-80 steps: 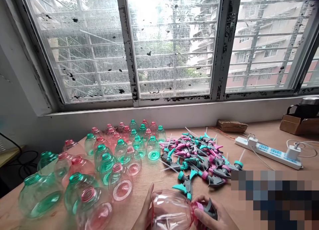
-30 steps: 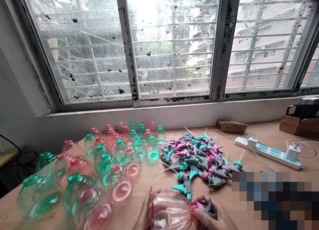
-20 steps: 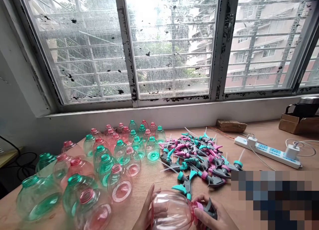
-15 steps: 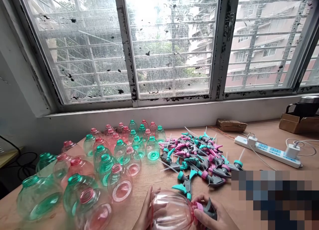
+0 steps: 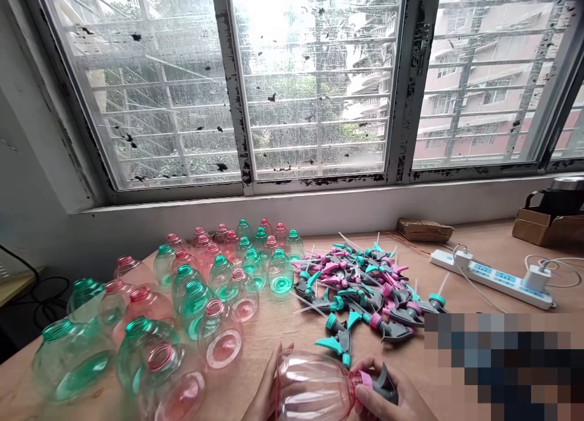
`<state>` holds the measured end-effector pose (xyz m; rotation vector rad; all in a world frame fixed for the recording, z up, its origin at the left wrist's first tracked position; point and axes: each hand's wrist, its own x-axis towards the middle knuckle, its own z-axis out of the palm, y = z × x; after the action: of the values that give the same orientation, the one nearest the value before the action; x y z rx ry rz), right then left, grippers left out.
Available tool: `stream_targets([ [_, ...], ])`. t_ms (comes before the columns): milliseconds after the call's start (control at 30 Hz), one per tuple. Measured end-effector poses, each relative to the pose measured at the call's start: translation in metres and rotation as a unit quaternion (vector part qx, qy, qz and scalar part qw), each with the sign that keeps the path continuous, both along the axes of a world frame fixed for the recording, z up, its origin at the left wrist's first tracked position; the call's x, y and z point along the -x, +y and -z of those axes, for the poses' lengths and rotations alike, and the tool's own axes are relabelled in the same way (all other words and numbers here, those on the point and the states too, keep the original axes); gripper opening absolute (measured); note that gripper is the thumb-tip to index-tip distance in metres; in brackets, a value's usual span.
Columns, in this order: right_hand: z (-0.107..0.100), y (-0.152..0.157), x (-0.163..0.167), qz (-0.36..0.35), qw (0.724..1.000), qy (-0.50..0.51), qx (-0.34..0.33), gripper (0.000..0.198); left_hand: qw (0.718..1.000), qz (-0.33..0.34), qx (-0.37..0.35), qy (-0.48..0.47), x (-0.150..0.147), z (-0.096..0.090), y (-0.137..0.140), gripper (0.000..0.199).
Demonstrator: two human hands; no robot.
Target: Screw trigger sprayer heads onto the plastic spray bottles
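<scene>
A clear pink spray bottle (image 5: pixel 314 384) lies on its side between my hands at the bottom of the head view. My left hand (image 5: pixel 267 387) holds it round the base end, its fingers partly seen through the plastic. At the neck, my right hand (image 5: pixel 387 396) is closed on a trigger sprayer (image 5: pixel 385 384) with a pink collar and a grey body. The collar sits against the bottle's neck; how far it is threaded cannot be seen. Just beyond the bottle, a loose grey and teal sprayer (image 5: pixel 337 342) lies on the table.
Open-necked pink and green bottles (image 5: pixel 187 308) stand across the left. A heap of trigger sprayers (image 5: pixel 356 275) lies in the middle. To the right are a white power strip (image 5: pixel 493 278) with cables, a flat brown packet (image 5: pixel 424 229) and a cardboard box (image 5: pixel 547 226). Windows rise behind.
The bottle has rolled slightly about its length in my hands. Both hands keep nearly the same places, and the things on the table have not moved.
</scene>
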<state>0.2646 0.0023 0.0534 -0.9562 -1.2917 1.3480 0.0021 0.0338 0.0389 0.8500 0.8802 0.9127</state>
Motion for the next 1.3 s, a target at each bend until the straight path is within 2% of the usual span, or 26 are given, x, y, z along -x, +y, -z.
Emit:
stream_targets([
  [200,0.001,0.000,0.000,0.002,1.000,0.010,0.020,0.047,0.999,-0.026,-0.035,-0.004,-0.002,-0.003,-0.002,0.115],
  [433,0.004,0.001,0.002,-0.004,0.999,0.028,0.017,0.046,0.998,0.006,-0.062,0.009,-0.005,-0.025,-0.007,0.102],
  [667,0.002,0.002,0.001,0.005,1.000,0.014,0.023,0.047,0.995,0.013,-0.096,0.016,-0.001,-0.024,-0.008,0.085],
  [833,0.000,0.002,0.002,0.001,1.000,0.015,0.015,0.047,0.990,0.020,-0.141,0.008,0.006,-0.028,-0.022,0.095],
  [933,0.001,0.001,0.002,0.001,0.999,0.017,0.031,0.046,0.988,0.030,-0.152,0.002,0.006,-0.036,-0.027,0.088],
  [1167,0.003,0.002,0.002,-0.013,0.999,0.023,0.022,0.048,0.989,0.031,-0.142,0.007,0.003,-0.042,-0.027,0.081],
  [1300,0.001,0.002,0.002,0.005,1.000,0.016,0.027,0.049,0.991,0.039,-0.129,0.008,0.000,-0.044,-0.022,0.094],
])
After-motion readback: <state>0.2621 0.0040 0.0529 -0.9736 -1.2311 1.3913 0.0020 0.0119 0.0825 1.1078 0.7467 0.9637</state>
